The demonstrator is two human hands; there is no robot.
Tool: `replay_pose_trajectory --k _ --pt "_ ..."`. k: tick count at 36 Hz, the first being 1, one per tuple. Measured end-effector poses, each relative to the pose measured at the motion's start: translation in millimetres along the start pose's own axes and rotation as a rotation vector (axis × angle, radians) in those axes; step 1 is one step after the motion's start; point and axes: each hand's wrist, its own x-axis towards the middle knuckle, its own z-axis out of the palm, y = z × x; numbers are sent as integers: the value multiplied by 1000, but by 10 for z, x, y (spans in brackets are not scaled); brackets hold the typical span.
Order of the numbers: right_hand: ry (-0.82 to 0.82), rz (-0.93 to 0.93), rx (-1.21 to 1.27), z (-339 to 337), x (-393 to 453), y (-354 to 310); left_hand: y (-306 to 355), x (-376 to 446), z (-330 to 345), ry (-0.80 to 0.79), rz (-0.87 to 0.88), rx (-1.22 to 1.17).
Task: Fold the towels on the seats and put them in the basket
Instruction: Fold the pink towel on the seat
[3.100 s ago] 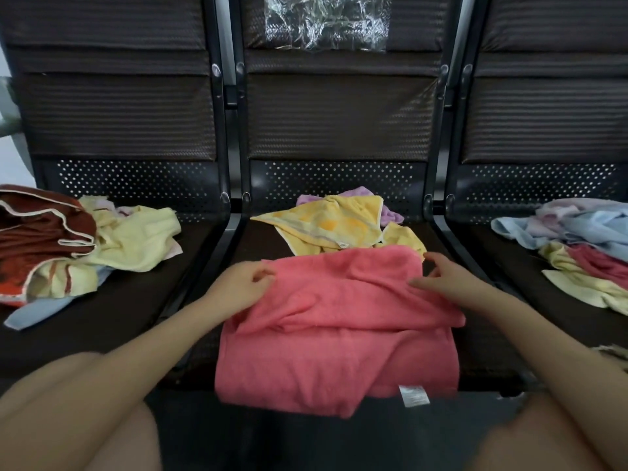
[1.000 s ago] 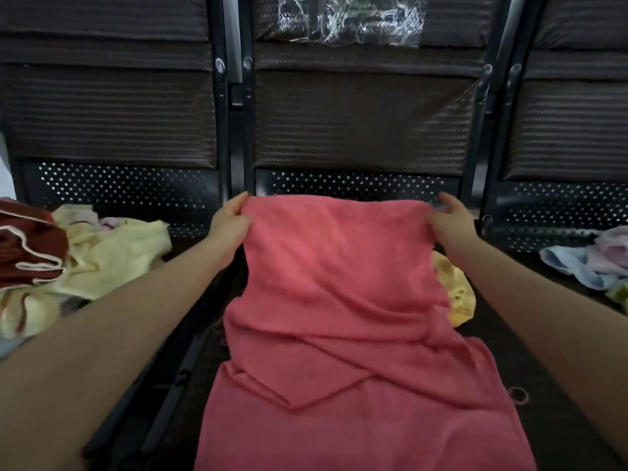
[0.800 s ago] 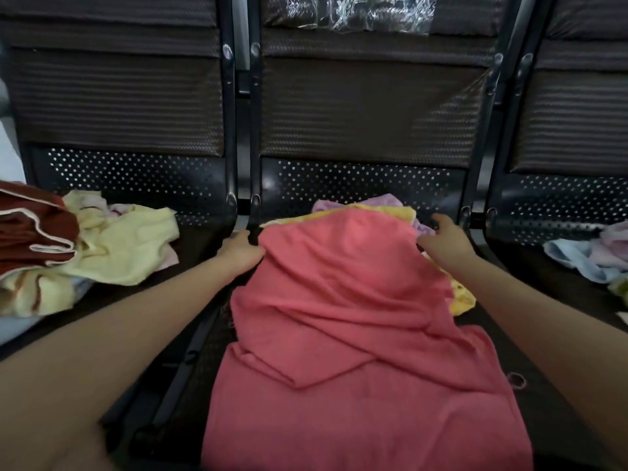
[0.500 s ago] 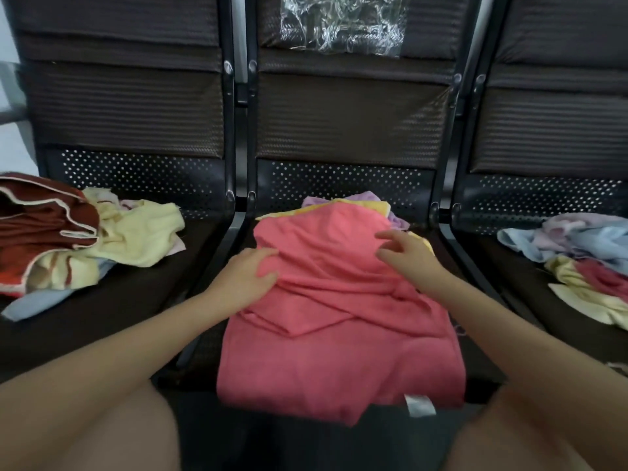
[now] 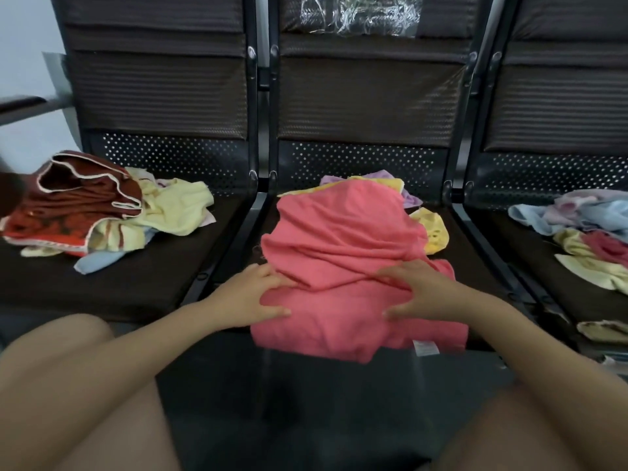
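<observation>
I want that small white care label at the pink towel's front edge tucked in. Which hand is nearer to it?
Right. The right hand lies on the pink towel just above and slightly left of the white label. The left hand grips the towel's opposite side, well left of the label.

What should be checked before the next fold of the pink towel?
1. Left hand on the pink towel: ok, fingers and thumb grip its left edge.
2. Right hand on it: ok, grips the right side.
3. Towel flat: not ok, upper half is bunched and creased.
4. Towel clear of others: not ok, it overlaps the yellow towel.
5. Front edge on the middle seat: not ok, it overhangs.
6. Basket within reach: cannot tell, none in view.
</observation>
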Motion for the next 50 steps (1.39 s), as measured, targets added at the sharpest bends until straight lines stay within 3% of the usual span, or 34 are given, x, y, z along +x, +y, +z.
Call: replay_pose_trajectory --k 9,21,29,34,41,47,50 --pt "80 -13 245 193 -96 76 -71 49 80 48 66 -135" --pt "214 8 155 217 334 116 -258 394 -151 353 -12 -181" --pt "288 125 127 289 694 71 -408 510 -193 181 -140 -5" --pt "243 75 75 248 747 20 -159 391 -223 267 -22 -31" --pt "160 -108 109 165 595 -283 215 134 0 83 204 -20" --pt "52 -162 174 260 408 -518 211 172 197 136 198 -11" --pt "102 -197 96 366 386 -540 178 225 242 193 226 11"
